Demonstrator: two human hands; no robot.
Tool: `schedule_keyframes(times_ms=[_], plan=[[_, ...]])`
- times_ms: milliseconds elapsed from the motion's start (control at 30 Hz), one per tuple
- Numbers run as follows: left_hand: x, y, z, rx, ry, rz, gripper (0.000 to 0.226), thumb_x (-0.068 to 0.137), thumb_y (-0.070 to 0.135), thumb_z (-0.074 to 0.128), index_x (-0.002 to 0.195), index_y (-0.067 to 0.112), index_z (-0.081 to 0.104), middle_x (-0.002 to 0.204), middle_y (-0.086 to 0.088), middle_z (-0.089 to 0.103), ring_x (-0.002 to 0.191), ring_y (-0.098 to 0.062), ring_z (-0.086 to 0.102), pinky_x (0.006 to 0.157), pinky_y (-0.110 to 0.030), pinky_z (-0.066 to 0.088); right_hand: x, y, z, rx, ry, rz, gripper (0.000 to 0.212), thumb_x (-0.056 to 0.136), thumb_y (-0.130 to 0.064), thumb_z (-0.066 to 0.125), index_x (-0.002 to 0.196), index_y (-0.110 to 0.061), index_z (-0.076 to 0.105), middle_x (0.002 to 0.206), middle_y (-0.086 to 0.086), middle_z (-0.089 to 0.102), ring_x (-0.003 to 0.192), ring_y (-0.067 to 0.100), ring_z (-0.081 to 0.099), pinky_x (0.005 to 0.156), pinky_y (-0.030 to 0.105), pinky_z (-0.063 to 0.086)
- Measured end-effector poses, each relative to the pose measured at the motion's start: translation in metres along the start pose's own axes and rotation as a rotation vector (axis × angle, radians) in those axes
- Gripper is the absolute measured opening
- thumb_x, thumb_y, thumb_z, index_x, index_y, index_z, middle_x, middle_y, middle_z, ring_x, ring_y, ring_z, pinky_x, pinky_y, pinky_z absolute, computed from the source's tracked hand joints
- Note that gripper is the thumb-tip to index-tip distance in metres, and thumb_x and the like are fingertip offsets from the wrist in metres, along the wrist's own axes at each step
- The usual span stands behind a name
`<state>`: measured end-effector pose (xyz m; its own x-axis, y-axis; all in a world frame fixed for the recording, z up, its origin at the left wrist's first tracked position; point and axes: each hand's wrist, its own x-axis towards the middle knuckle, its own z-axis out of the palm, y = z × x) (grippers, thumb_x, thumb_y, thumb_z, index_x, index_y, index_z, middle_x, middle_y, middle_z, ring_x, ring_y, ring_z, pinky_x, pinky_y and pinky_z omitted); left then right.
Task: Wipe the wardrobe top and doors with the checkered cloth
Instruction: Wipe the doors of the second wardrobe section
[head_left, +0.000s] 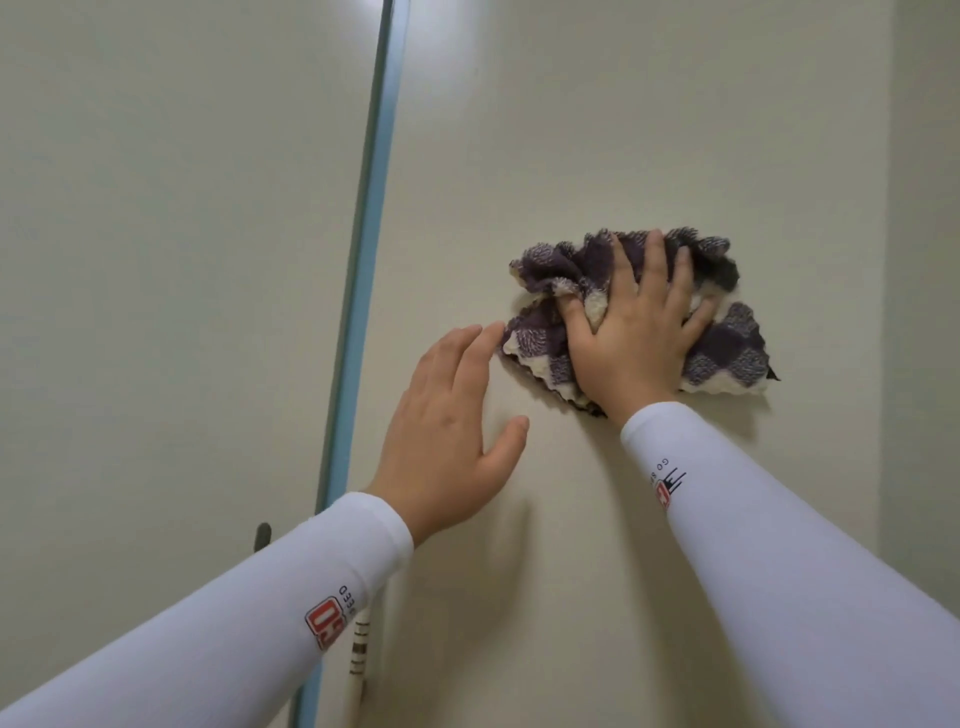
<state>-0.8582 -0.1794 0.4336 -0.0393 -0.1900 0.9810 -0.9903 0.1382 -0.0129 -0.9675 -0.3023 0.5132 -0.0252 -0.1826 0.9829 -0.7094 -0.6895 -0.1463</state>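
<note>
**Q:** Head view: where is the checkered cloth (727, 348)?

**A:** Right of centre in the frame. The purple-and-cream cloth lies bunched and creased against the pale wardrobe door (597, 130).

**Q:** Which hand is on it?

**A:** The right hand (639, 332). Its palm lies flat over the middle of the cloth and its fingers are straight and fanned apart toward the top of the frame. The thumb sits in a fold on the cloth's left side.

**Q:** And the left hand (447, 436)?

**A:** It is at centre frame, below and left of the cloth, and holds nothing. The fingers are extended and close together, and the thumb is splayed to the right. The fingertips are just beside the cloth's left edge. Whether the palm touches the door cannot be told.

**Q:** What else is there?

**A:** Both forearms wear white sleeves (779, 545) with small red-and-black logos. A blue-green edge strip (363, 249) runs from the top centre to the lower left. It separates this door from a second pale panel (182, 208). A cream handle (358, 649) shows at the lower left, partly behind the left sleeve.
</note>
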Motion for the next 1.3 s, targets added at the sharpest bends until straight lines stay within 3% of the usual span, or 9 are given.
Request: schedule_keyframes(times_ms=[100,167,333,500,633,733,933,1133,1300], plan=[[0.006,-0.001,-0.009,0.003,-0.003,-0.015,0.067,0.079,0.037,0.045,0.136,0.003,0.038,0.131,-0.016,0.048,0.122,-0.022,0.034,0.104,-0.025,0.021,0.003,-0.005,0.004,0.076,0.166,-0.080,0.056,0.079,-0.043,0.044,0.126,-0.015,0.055,0.133,0.013,0.051,0.124,0.030,0.036,0.098,0.056,0.027],[0.006,0.000,-0.015,-0.007,-0.011,-0.037,0.067,0.078,0.038,0.045,0.136,0.004,0.038,0.130,-0.015,0.049,0.120,-0.021,0.035,0.103,-0.023,0.021,0.000,-0.007,0.004,0.081,0.230,-0.150,0.049,0.073,-0.037,0.047,0.113,-0.012,0.059,0.113,0.013,0.061,0.104,0.027,0.037,0.084,0.046,0.036],[-0.002,0.005,-0.024,-0.051,-0.021,-0.100,0.066,0.076,0.040,0.044,0.133,0.005,0.042,0.126,-0.012,0.052,0.117,-0.021,0.041,0.098,-0.018,0.023,-0.047,-0.019,0.005,0.091,0.172,-0.414,0.049,0.063,-0.027,0.046,0.111,-0.016,0.048,0.097,0.012,0.061,0.088,0.027,0.038,0.068,0.036,0.024],[-0.021,0.014,-0.028,-0.040,-0.093,-0.163,0.067,0.076,0.044,0.039,0.133,0.008,0.043,0.129,-0.011,0.050,0.121,-0.023,0.040,0.100,-0.015,0.019,-0.130,-0.011,0.005,0.146,0.035,-0.794,0.021,0.079,-0.012,0.050,0.095,-0.011,0.062,0.082,0.008,0.061,0.073,0.026,0.047,0.059,0.034,0.033],[-0.031,0.022,-0.036,-0.036,-0.133,-0.215,0.068,0.076,0.050,0.033,0.132,0.013,0.044,0.130,-0.005,0.048,0.123,-0.020,0.038,0.099,-0.020,0.022,-0.167,0.010,-0.010,0.126,-0.219,-0.982,0.027,0.075,-0.015,0.047,0.100,-0.016,0.057,0.077,0.003,0.059,0.067,0.023,0.052,0.055,0.029,0.037],[-0.034,0.032,-0.040,-0.095,-0.139,-0.297,0.055,0.078,0.043,0.041,0.124,0.015,0.052,0.123,0.000,0.050,0.117,-0.017,0.041,0.092,-0.016,0.023,-0.164,0.019,-0.029,0.238,-0.302,-0.820,0.036,0.067,-0.023,0.049,0.101,-0.015,0.060,0.075,0.004,0.058,0.064,0.025,0.054,0.052,0.029,0.043],[-0.031,0.064,-0.049,-0.622,-0.147,-0.754,0.012,0.088,0.029,0.058,0.094,0.021,0.062,0.090,0.009,0.063,0.087,-0.012,0.059,0.070,-0.017,0.041,-0.126,0.005,-0.079,0.491,-0.212,-0.050,0.026,0.078,-0.011,0.059,0.103,-0.017,0.062,0.090,0.003,0.063,0.080,0.024,0.058,0.067,0.026,0.036],[-0.047,0.092,-0.058,-0.878,-0.432,-1.039,0.036,0.083,0.051,0.055,0.110,0.026,0.054,0.105,0.008,0.055,0.082,-0.009,0.053,0.080,-0.033,0.047,-0.127,-0.010,-0.104,0.884,-0.262,0.491,0.014,0.077,-0.017,0.070,0.081,-0.021,0.058,0.077,-0.006,0.066,0.077,0.018,0.063,0.073,0.032,0.050],[-0.061,0.104,-0.061,-0.851,-0.586,-1.228,0.055,0.076,0.054,0.064,0.115,0.018,0.049,0.104,0.003,0.056,0.088,-0.015,0.059,0.082,-0.037,0.047,-0.142,-0.014,-0.110,0.927,-0.235,0.637,0.025,0.077,-0.021,0.072,0.097,-0.019,0.058,0.084,-0.007,0.066,0.081,0.016,0.064,0.078,0.032,0.050]])
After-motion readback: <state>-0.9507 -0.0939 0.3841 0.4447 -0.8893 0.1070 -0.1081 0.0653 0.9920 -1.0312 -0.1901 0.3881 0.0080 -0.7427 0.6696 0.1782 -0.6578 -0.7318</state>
